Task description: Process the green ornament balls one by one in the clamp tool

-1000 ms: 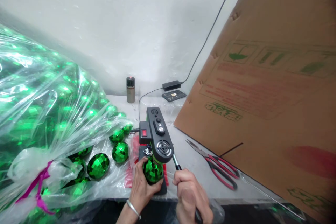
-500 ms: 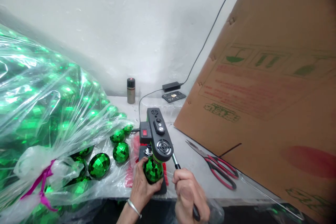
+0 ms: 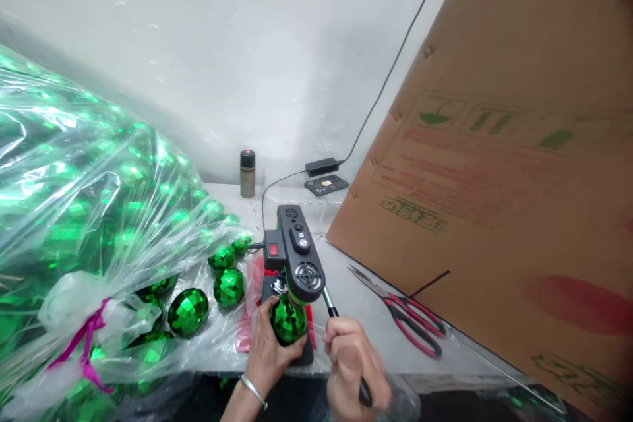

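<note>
My left hand (image 3: 267,339) is wrapped round a shiny green faceted ball ornament (image 3: 289,320), with a metal bangle on the wrist. The ornament's top sits under the front end of a black bench machine (image 3: 301,254), which has a red switch and round vents. To the right of it, my right hand (image 3: 355,366) is closed round the black grip of a metal lever (image 3: 329,302) that reaches up to the machine. The join between ornament and machine is hidden. Red plastic (image 3: 244,326) lies under the machine's base.
A clear bag (image 3: 123,211) of green balls fills the left, with loose green balls (image 3: 229,287) beside it. Scissors (image 3: 403,310) lie right, before a large cardboard box (image 3: 484,165). At the back are a bottle (image 3: 248,175), a power adapter (image 3: 322,166) and a phone (image 3: 326,184).
The view has shifted very slightly. Both hands keep their grips, and the ornament stays under the machine's head.
</note>
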Motion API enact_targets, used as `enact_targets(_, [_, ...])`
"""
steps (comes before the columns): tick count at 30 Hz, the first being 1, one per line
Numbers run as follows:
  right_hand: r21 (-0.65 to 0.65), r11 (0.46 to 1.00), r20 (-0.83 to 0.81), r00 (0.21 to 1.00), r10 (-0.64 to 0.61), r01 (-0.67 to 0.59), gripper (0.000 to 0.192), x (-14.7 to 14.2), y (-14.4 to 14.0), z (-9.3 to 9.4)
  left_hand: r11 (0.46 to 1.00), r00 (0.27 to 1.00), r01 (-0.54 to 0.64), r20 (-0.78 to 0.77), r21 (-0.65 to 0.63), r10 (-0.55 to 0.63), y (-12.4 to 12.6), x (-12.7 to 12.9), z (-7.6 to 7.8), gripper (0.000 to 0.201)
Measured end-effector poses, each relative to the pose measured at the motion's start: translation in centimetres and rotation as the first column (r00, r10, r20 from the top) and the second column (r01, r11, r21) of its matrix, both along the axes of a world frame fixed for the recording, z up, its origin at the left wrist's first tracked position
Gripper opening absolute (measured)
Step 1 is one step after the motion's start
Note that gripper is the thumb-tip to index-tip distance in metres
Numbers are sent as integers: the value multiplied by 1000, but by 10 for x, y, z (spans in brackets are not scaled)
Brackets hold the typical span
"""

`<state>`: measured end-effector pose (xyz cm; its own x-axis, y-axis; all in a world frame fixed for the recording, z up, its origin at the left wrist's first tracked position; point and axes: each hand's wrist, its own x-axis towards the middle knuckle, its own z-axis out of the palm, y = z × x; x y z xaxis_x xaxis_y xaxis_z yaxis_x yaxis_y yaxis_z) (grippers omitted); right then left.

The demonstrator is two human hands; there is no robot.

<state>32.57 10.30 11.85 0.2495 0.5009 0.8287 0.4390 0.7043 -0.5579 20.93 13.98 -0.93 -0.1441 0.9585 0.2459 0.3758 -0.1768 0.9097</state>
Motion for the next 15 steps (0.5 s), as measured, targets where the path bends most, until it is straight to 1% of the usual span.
enact_targets(7, [4, 1000, -20, 1000, -3, 3, 34, -3, 1, 0, 1000, 1000, 10, 8, 19, -10, 0, 0, 0, 71])
enact_targets(12, [7, 1000, 6, 1000, -16, 16, 35, -2, 1, 2, 1000, 1000, 9, 1, 20, -9, 1, 0, 1, 71])
enact_targets(15, [37, 999, 54, 998, -21, 19, 34, -2, 1, 0, 1000, 1000, 10, -6, 17, -10, 2, 1, 2, 71])
